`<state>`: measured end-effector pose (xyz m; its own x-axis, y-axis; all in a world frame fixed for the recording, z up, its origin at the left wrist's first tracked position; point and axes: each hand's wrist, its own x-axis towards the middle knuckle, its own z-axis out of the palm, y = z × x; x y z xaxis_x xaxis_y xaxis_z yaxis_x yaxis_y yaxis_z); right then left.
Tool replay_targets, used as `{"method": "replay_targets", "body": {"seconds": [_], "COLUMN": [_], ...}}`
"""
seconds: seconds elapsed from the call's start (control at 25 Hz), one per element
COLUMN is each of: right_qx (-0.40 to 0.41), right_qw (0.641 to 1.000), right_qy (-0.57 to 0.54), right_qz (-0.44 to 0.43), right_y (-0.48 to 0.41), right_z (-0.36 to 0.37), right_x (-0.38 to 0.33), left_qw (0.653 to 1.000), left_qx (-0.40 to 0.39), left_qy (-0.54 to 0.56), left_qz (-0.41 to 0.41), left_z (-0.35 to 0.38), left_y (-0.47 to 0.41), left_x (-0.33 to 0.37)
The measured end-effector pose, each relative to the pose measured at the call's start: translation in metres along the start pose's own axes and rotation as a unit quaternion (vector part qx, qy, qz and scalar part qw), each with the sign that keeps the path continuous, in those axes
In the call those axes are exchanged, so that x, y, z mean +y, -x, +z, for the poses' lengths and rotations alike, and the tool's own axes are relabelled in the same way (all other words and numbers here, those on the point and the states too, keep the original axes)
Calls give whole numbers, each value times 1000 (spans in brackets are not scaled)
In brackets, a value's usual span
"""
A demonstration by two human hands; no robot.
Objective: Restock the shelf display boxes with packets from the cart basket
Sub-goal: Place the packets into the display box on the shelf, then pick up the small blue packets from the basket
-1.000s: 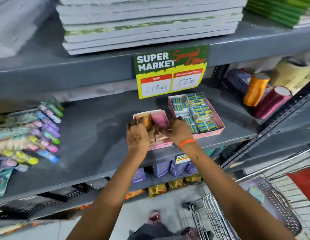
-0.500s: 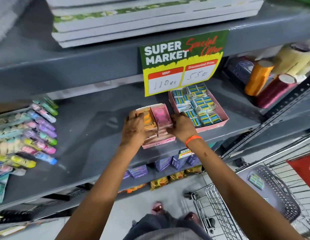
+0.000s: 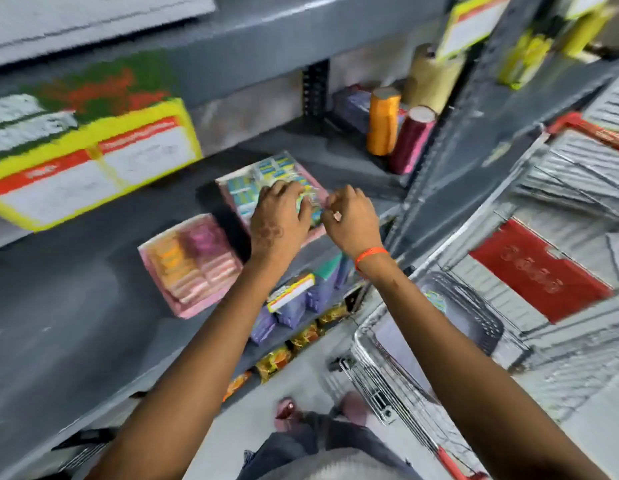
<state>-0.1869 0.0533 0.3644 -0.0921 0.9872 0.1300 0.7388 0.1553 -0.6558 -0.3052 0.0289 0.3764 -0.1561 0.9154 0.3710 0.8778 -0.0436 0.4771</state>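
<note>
Two pink display boxes sit on the grey shelf. The left box holds orange and pink packets in rows. The right box holds blue and yellow packets. My left hand lies over the right box, fingers spread on its packets. My right hand, with an orange band at the wrist, hovers at that box's right edge, fingers curled in; whether it pinches a packet is unclear. The cart basket is dark mesh, lower right, with one blue-yellow packet in it. The frame is motion-blurred.
A yellow-green price sign hangs from the shelf above. Orange and maroon rolls stand at the shelf's right end beside a grey upright post. A wire cart stands at lower right. Purple and orange packs fill the lower shelves.
Both hands left the orange-and-pink box and moved right onto the blue-and-yellow box. The head view swung right and down, so the sign now sits at the left.
</note>
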Motion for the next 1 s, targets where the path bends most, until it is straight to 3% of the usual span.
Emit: {"method": "replay_targets", "body": {"seconds": [0.12,0.32,0.6,0.8,1.0], "right_qx": [81,139,130,44,-71], "right_qw": [990,946,853,833,856], "right_qy": [-17,-23,-28,-2,77], "right_qz": [110,293,505,552,506], "right_y": [3,26,82,111,122], "right_z": [-28,-55,-18,30,71], "right_x": [66,193,381,476,534], "left_qw": [996,977,933,910,828], "left_qx": [-23,-121,-324,-406,-516], "left_qy": [57,123,133,29,-109], "left_qz": [69,129,80,80,190], "left_z": [57,166,337,461,543], "left_y": [-7,21,84,109,114], "left_x": [52,128,161,133,99]}}
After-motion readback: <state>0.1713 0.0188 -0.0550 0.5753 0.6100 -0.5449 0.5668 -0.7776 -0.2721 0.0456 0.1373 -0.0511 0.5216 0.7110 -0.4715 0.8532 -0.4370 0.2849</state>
